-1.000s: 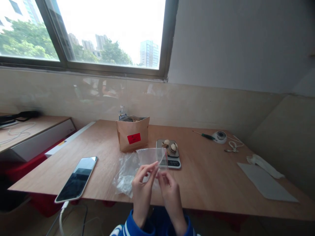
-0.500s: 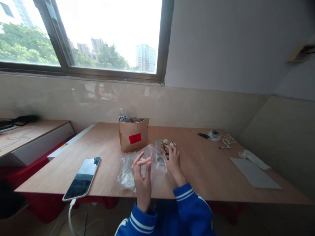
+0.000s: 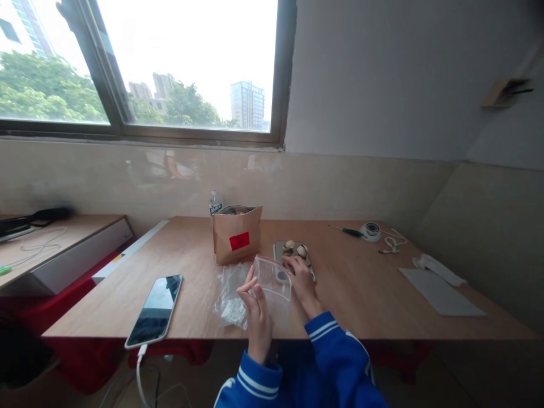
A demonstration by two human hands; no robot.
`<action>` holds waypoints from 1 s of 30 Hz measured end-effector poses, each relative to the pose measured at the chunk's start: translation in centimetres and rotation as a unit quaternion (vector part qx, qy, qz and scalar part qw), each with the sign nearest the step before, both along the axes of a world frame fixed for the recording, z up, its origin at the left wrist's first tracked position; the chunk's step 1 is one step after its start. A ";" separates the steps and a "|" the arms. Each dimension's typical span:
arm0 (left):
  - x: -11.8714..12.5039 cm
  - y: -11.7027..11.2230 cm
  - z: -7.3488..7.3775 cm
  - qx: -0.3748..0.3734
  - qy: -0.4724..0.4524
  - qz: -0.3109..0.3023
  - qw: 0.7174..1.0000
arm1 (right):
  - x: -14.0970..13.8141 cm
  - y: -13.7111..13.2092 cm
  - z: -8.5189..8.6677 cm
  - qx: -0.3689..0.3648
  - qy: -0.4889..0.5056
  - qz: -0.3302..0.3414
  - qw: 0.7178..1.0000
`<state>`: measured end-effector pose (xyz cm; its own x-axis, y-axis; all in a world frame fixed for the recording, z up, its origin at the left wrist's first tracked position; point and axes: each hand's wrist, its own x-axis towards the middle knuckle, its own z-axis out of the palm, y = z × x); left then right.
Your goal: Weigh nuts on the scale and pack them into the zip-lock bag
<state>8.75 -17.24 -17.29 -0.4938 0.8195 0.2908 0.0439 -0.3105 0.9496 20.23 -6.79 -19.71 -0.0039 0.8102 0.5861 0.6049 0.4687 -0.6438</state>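
Note:
My left hand (image 3: 256,303) pinches the near edge of a small clear zip bag (image 3: 273,279) and holds it upright above the wooden table (image 3: 361,289). My right hand (image 3: 300,277) reaches forward to a small digital scale (image 3: 280,249) that carries a few pale nuts (image 3: 294,248); its fingers curl at the scale's near edge, and I cannot see whether they hold a nut. A brown paper bag (image 3: 237,233) with a red label stands open just left of the scale. More crumpled clear bags (image 3: 230,294) lie under my left hand.
A phone (image 3: 157,309) on a white cable lies at the table's left front. A green-handled screwdriver (image 3: 345,231), a small round white device (image 3: 371,231) and a white cord sit at the back right. White paper (image 3: 440,291) lies at the right edge. A small bottle stands behind the paper bag.
My right hand let go of the zip bag and reached to the scale with the nuts. My left hand kept the bag and now holds it more upright. The view shifted slightly.

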 end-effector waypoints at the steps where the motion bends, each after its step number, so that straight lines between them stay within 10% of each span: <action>1: -0.2 0.1 -0.2 -0.004 0.001 0.001 1.000 | 0.1 -0.4 0.6 0.001 0.027 0.003 1.000; 7: -0.6 0.5 -1.1 -0.034 0.008 0.006 0.999 | 0.1 -4.0 6.9 0.010 0.278 -0.029 0.960; 12: -0.3 0.4 -0.7 -0.025 0.009 0.006 1.000 | -0.6 -6.4 10.0 -0.040 0.138 0.086 0.986; 25: -1.0 -0.1 -0.2 0.005 -0.032 -0.005 0.999 | 3.6 5.1 0.2 -0.038 -0.099 -0.085 0.991; 30: -1.2 -0.4 -0.1 -0.002 -0.040 0.000 0.999 | 4.5 5.3 0.7 -0.027 -0.086 -0.086 0.992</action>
<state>7.51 -17.67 -17.34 -0.5157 0.8203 0.2474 -0.0331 -0.3076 0.9509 24.75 -1.44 -19.02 0.0402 0.8381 0.5441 0.7757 0.3171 -0.5457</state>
